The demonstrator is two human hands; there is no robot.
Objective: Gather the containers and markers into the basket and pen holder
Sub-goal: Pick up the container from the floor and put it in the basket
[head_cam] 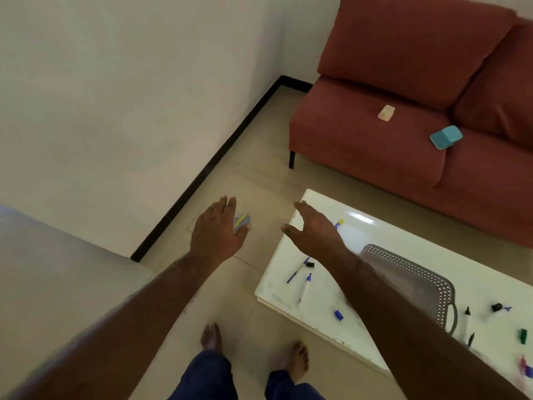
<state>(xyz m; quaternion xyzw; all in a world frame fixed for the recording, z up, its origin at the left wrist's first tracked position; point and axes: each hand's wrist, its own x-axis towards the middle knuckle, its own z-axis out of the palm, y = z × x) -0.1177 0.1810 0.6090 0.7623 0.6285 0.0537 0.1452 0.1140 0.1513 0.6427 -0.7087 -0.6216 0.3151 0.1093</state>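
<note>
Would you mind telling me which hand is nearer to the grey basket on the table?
Right. The right hand reaches over the table just beyond the grey basket; the left hand hovers over the floor, off the table.
</note>
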